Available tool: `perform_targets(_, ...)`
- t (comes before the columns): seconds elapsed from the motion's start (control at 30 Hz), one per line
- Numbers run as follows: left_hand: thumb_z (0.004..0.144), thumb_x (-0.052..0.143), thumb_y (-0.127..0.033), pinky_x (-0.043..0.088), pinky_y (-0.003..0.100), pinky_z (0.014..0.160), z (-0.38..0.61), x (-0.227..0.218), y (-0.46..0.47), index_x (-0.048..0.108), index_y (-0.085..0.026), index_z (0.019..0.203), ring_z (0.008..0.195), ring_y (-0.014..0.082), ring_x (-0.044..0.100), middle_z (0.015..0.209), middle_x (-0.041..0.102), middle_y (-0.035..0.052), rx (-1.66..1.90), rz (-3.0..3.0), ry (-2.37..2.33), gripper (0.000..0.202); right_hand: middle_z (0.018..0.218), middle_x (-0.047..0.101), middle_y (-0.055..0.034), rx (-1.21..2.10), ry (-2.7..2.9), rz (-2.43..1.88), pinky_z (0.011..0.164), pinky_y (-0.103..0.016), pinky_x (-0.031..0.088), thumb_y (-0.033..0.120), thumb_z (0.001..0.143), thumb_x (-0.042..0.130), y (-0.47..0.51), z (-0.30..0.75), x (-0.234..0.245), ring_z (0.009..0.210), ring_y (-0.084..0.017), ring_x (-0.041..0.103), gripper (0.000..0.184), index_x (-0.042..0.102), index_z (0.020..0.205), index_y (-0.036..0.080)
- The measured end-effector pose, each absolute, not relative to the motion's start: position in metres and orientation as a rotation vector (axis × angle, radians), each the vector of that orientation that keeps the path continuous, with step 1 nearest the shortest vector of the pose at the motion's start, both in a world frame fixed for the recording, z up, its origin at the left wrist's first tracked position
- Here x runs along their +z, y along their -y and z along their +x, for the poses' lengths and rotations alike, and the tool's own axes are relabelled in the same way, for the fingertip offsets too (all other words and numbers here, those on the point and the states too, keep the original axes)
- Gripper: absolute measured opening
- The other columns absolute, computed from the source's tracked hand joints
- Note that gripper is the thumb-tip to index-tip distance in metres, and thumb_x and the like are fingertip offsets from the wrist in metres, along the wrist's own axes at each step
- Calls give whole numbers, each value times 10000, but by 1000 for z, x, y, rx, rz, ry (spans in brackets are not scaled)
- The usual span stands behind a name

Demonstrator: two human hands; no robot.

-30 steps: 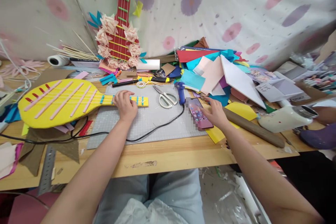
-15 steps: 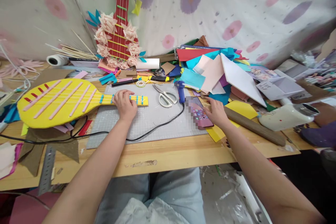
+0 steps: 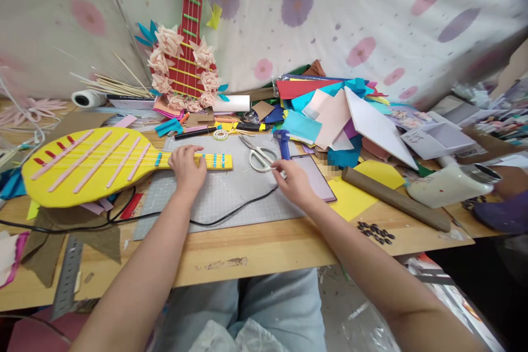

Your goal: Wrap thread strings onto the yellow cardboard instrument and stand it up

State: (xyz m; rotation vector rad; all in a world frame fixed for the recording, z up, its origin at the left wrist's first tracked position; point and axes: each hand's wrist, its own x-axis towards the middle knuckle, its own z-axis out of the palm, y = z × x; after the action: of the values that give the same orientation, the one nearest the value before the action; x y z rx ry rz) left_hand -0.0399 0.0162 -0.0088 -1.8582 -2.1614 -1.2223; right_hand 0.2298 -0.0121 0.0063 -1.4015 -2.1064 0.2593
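My left hand (image 3: 188,168) is wrapped over the neck of a yellow handmade toy guitar (image 3: 86,162), which lies flat with pink strips on its body and blue bands on its neck. My right hand (image 3: 293,180) is held over the cutting mat (image 3: 231,198), fingers a little bent and apart, with nothing seen in them. Its fingertips are beside the handles of white scissors (image 3: 260,161) and just below a blue glue gun (image 3: 283,144); whether they touch either is unclear. Partly behind that hand lies a phone (image 3: 315,176) with a pale screen.
A red toy guitar (image 3: 185,66) with paper flowers leans at the back. Coloured sheets (image 3: 330,115) are heaped at back right. A brown roll (image 3: 396,198), a white bottle (image 3: 449,184) and dark beads (image 3: 376,232) lie at right. A black cord (image 3: 235,214) crosses the mat.
My right hand has moved left from the phone to beside the scissors and glue gun. The phone's screen went from app icons to pale. The yellow guitar has shifted slightly left with my left hand.
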Motion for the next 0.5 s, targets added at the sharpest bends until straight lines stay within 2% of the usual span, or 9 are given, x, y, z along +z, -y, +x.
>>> perform_targets(0.17, 761, 576, -288, 250, 444, 983, -47, -8, -16, 661, -235, 861, 1074, 259, 482, 1020, 618, 65, -1090, -2027, 2064, 142, 810, 621, -36, 487, 2205, -1350, 764, -304, 402, 252, 866, 489, -15, 156, 17, 819, -182, 548, 184, 583, 1016, 201)
perform_targets(0.37, 775, 593, -316, 248, 449, 992, -42, -12, -15, 677, -255, 814, 1091, 245, 475, 1055, 613, 50, -984, -2160, 1970, 111, 888, 581, -54, 538, 2189, -1391, 821, -297, 377, 250, 886, 467, -48, 124, -2, 883, -171, 516, 188, 610, 993, 190)
perform_targets(0.5, 762, 618, -336, 231, 458, 1012, -38, -12, -16, 665, -245, 757, 1088, 241, 480, 1036, 613, 50, -973, -2167, 1952, 103, 862, 558, -49, 528, 2174, -1397, 819, -298, 372, 273, 885, 471, -48, 123, -13, 874, -172, 501, 169, 596, 958, 186)
